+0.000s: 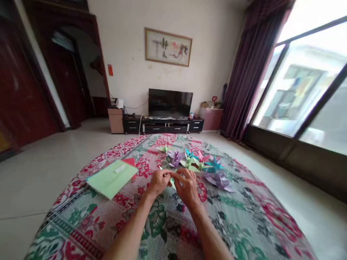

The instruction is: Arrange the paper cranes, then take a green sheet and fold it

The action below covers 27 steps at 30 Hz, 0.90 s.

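While both hands meet over the middle of the round worktop (244, 224), a small piece of pale green paper (171, 180) is pinched between them: the left hand (158, 181) has its grip closed on the near-left edge, and the right hand (188, 186) has its fingertips closed on the same piece from the right. The paper sits just above the cloth, partly hidden by fingers, so its fold stage cannot be told; it looks part-formed, not yet a finished figure. Just beyond the hands lie completed folded-paper figures (195, 162), pointed and star-like, in purple, teal, pink and light green, clustered close together; judged from this, several are done and one is in hand. A stack of flat paper sheets (112, 178), green on top with red beneath, lies well to the left, suggesting stock remains. Cloth is woven, floral, red and green, matte. Paper is thin, crisp-edged, sharply creased.
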Motion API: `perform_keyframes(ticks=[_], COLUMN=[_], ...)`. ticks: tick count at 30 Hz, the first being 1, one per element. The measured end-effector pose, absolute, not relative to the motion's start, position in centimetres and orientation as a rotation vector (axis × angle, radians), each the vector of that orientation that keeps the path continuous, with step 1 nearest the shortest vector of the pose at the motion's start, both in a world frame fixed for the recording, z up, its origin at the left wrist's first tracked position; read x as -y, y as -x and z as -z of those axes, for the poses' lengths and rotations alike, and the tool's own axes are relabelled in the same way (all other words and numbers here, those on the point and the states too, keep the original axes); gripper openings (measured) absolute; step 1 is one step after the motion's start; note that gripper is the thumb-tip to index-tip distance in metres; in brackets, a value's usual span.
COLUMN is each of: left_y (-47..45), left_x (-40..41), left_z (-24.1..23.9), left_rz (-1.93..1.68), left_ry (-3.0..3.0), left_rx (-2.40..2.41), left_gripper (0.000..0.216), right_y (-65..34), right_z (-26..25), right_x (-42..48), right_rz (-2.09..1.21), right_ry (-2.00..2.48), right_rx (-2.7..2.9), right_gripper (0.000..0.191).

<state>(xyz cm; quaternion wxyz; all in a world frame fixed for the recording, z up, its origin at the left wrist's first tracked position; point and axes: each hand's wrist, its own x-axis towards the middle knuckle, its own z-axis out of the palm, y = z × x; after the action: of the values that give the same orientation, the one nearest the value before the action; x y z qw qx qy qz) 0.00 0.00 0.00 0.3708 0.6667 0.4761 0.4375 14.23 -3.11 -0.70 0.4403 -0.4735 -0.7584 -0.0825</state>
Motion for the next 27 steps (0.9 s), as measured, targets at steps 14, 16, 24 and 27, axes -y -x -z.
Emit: perform_keyframes(ticks=[14, 16, 24, 27], left_y=[-0.10, -0.11, 0.06, 0.12], left_x=[0.51, 0.55, 0.49, 0.49], left_z=[-0.21, -0.27, -0.20, -0.20], left_rz=[-1.115, -1.121, -1.159, -1.191], left_ry=[-1.613, -1.590, -1.493, -1.431], left_rx=[-1.199, -1.188, -1.161, -1.143], left_gripper=[0.035, 0.035, 0.033, 0.032], right_y=[-13.94, -13.94, -13.71, -13.69], right_z=[0.38, 0.36, 0.33, 0.24], right_x=[3.15, 3.15, 3.04, 2.92], right_rz=[0.235, 0.230, 0.143, 0.010], right_ry=[1.208, 1.214, 1.124, 1.062], right_rx=[1.795, 1.798, 1.752, 1.583], right_gripper=[0.021, 0.020, 0.019, 0.019])
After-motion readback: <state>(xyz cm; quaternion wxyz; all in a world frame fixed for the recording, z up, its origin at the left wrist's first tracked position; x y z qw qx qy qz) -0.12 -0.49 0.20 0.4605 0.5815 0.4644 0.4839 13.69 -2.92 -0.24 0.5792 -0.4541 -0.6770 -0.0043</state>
